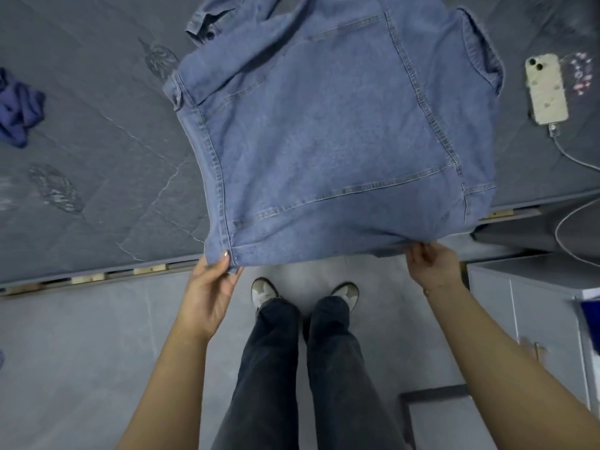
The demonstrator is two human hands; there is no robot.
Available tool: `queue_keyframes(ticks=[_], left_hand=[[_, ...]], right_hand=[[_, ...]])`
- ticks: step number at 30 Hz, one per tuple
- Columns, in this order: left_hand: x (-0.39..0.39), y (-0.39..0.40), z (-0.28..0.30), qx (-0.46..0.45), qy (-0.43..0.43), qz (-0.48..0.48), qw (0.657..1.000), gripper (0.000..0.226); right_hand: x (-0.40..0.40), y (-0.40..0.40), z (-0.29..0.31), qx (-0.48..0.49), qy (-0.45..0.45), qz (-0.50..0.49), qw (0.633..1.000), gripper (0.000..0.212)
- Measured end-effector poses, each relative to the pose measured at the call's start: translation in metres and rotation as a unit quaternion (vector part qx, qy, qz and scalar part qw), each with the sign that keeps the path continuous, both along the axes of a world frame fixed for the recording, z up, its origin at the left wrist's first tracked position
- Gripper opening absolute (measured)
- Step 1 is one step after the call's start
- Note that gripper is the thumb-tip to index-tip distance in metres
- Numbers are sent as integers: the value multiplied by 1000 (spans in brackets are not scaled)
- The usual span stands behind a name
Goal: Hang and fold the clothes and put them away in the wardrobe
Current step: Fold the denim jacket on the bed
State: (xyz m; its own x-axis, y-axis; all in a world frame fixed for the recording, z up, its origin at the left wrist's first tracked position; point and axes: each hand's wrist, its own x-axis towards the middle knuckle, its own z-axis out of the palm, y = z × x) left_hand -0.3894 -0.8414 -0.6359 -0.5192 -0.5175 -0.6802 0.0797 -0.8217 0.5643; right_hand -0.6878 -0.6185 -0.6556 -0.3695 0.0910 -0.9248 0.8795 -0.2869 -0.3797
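Mattress [91, 131]: a dark grey quilted surface filled the upper view; the clothes lay on it.
Denim jacket [331, 134]: it lay spread back-up across the mattress, its near hem overhanging the edge above the floor.
Cabinet [532, 306]: low, pale, doors closed at the right; its contents could not be seen. No wardrobe was in view.
Left hand [211, 287]: thumb and fingers pinched the hem's left corner.
Right hand [431, 264]: curled fingers held the hem's right end.
Blue garment [18, 112]: crumpled at the left of the mattress, well apart from the jacket.
Phone [547, 89]: it rested face down, just beside the jacket's right sleeve, with a cable [571, 157] plugged in.
Risk: if the hem were pulled unevenly, the heavy denim would likely skew or slide off the edge; a swung sleeve could snag the cable and drag the phone.
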Motion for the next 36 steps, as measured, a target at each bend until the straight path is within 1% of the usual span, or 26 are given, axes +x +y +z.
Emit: queue_keyframes(ticks=[1, 2, 3, 4, 5, 7, 8, 10, 11, 12, 13, 14, 15, 16, 17, 19, 22, 23, 25, 29, 31, 32, 34, 36], left_hand=[[6, 5, -4, -12, -96, -25, 995, 28], [10, 11, -10, -21, -197, -44, 979, 20], [12, 16, -17, -22, -269, -52, 962, 13], [11, 19, -22, -17, -309, -55, 949, 9], [7, 20, -27, -19, -336, -67, 939, 11], [-6, 15, -33, -40, -358, -105, 927, 13], [-15, 11, -33, -62, -360, -113, 924, 20], [-32, 1, -27, -122, -364, -110, 917, 47], [-39, -4, -23, -167, -390, -115, 898, 59], [-47, -9, -18, -217, -422, -135, 870, 67], [-57, -13, -13, -261, -442, -162, 843, 68], [-67, -15, -8, -300, -438, -185, 827, 65], [-78, -17, -3, -328, -418, -208, 821, 60], [-92, -16, 3, -347, -390, -232, 820, 57], [-111, -16, 10, -358, -361, -261, 820, 54], [-143, -18, 16, -364, -318, -313, 817, 49], [-212, -20, 22, -361, -275, -354, 817, 43], [-238, -21, 24, -363, -260, -364, 817, 42], [-291, -24, 24, -381, -234, -391, 804, 39], [-396, -34, 11, -437, -229, -430, 756, 35], [-448, -40, 3, -470, -224, -437, 733, 30], [-473, -43, -1, -492, -221, -442, 717, 28], [-521, -51, -8, -546, -217, -448, 674, 27], [-564, -58, -14, -588, -216, -451, 636, 29]], right_hand=[[2, 2, 1, -10, -10, -21, 1000, 24], [6, 3, 1, -16, -24, -36, 999, 26], [9, 2, 0, -23, -41, -45, 998, 28], [11, 1, -3, -31, -58, -52, 996, 31], [12, -1, -6, -38, -67, -54, 996, 34], [14, -8, -13, -37, -57, -27, 997, 36], [15, -13, -13, -29, -49, 6, 998, 35], [19, -21, -9, -14, -30, 89, 995, 28], [22, -24, -6, -7, -23, 138, 990, 23], [25, -26, -3, 8, -14, 190, 982, 16], [26, -29, 1, 40, 0, 236, 971, 9], [26, -31, 6, 91, 23, 273, 958, 7], [26, -31, 10, 141, 55, 299, 942, 6], [25, -30, 15, 176, 88, 313, 929, 9], [17, -29, 21, 194, 118, 313, 922, 17], [8, -28, 28, 201, 172, 323, 909, 25], [-28, -21, 36, 217, 241, 335, 885, 20], [-44, -18, 37, 216, 254, 334, 882, 17], [-80, -15, 34, 210, 273, 331, 878, 12], [-161, -10, 14, 235, 308, 368, 845, 20], [-195, -12, 0, 238, 294, 386, 841, 8], [-209, -14, -8, 232, 275, 394, 846, 10], [-231, -19, -25, 220, 241, 411, 851, 27], [-247, -26, -36, 221, 231, 413, 853, 33]])
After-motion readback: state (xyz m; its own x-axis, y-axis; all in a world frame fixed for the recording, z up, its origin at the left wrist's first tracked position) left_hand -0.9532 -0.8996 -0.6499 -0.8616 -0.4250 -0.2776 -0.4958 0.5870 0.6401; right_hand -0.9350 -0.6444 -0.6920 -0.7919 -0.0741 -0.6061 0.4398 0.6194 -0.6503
